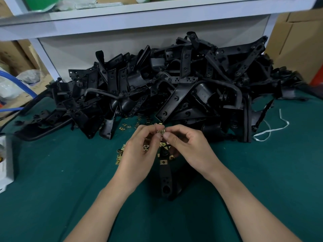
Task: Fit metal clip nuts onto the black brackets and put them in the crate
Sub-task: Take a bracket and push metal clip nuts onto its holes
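1. While one fitted clip nut (163,162) already sits on the black bracket (165,179) lying on the green surface (70,172), the left grip (139,151) and right grip (188,147) together pinch a second clip nut (161,131) just above it.
2. The pile of brackets (174,88) and the loose nuts (120,157) look mostly undone.
3. No crate is in view, and the bracket's far end is hidden under both grips.

Green-covered table (52,172) under a heap of black brackets (157,88), scattered brass clip nuts (122,127), white string (272,130) at right.
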Available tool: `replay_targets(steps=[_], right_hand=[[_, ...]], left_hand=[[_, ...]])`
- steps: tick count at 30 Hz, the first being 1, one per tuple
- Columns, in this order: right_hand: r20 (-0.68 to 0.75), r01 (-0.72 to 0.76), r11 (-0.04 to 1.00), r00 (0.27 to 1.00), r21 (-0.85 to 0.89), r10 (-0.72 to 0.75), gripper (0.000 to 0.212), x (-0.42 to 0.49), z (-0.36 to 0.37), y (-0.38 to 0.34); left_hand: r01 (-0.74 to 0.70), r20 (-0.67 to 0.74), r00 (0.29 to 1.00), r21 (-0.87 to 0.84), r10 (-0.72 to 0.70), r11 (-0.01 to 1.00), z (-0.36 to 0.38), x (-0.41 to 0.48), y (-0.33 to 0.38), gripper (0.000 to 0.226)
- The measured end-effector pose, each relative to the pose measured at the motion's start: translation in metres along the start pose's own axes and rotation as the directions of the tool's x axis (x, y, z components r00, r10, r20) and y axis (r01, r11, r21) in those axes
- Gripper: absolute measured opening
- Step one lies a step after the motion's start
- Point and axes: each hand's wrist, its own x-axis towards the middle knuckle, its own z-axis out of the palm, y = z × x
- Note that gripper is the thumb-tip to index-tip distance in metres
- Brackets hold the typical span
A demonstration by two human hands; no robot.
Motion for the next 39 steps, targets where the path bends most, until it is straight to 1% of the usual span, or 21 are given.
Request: replay_targets(steps=[4, 7, 12, 18, 20, 25, 28, 32, 35, 39], right_hand=[[0.008, 0.004, 1.0, 1.0, 0.018, -0.004, 0.013, 0.0, -0.001, 0.0], [0.006, 0.01, 1.0, 1.0, -0.01, -0.01, 0.014, -0.001, -0.001, 0.0], [0.004, 0.004, 0.997, 1.0, -0.071, -0.004, 0.014, -0.001, 0.0, 0.001], [0.02, 0.013, 0.99, 1.0, -0.142, -0.01, 0.016, -0.002, 0.001, 0.003], [0.018, 0.022, 0.986, 1.0, -0.166, -0.019, 0.012, -0.002, 0.002, 0.005], [-0.022, 0.033, 0.987, 0.999, -0.155, -0.037, 0.005, 0.0, 0.002, 0.008], [-0.035, 0.028, 0.982, 0.999, -0.184, -0.035, 0.006, 0.002, 0.001, 0.008], [-0.056, 0.012, 0.978, 0.998, -0.21, -0.025, 0.006, 0.004, 0.001, 0.01], [-0.056, 0.012, 0.974, 0.998, -0.226, -0.025, 0.007, 0.004, 0.002, 0.01], [-0.054, 0.014, 0.978, 0.998, -0.207, -0.026, 0.008, 0.004, 0.002, 0.01]], left_hand=[[0.101, 0.002, 0.995, -0.087, -0.101, 0.991, 0.0, -0.001, 0.002, 0.019], [0.118, -0.002, 0.993, -0.114, -0.119, 0.986, 0.001, -0.001, 0.003, 0.014], [0.159, 0.025, 0.987, -0.111, -0.157, 0.981, 0.003, -0.002, 0.002, 0.013], [0.15, 0.014, 0.989, -0.174, -0.15, 0.973, 0.002, 0.0, 0.004, 0.018], [0.162, 0.009, 0.987, -0.161, -0.162, 0.974, 0.003, 0.0, 0.003, 0.017], [0.146, -0.021, 0.989, -0.081, -0.148, 0.986, 0.006, -0.001, 0.0, 0.014], [0.143, -0.027, 0.989, -0.061, -0.145, 0.988, 0.006, -0.002, -0.001, 0.013], [0.18, -0.043, 0.982, -0.065, -0.183, 0.982, 0.007, -0.001, -0.001, 0.01], [0.183, -0.031, 0.982, -0.073, -0.186, 0.98, 0.007, -0.001, -0.001, 0.008], [0.157, 0.022, 0.988, -0.152, -0.155, 0.976, 0.008, -0.001, 0.0, 0.018]])
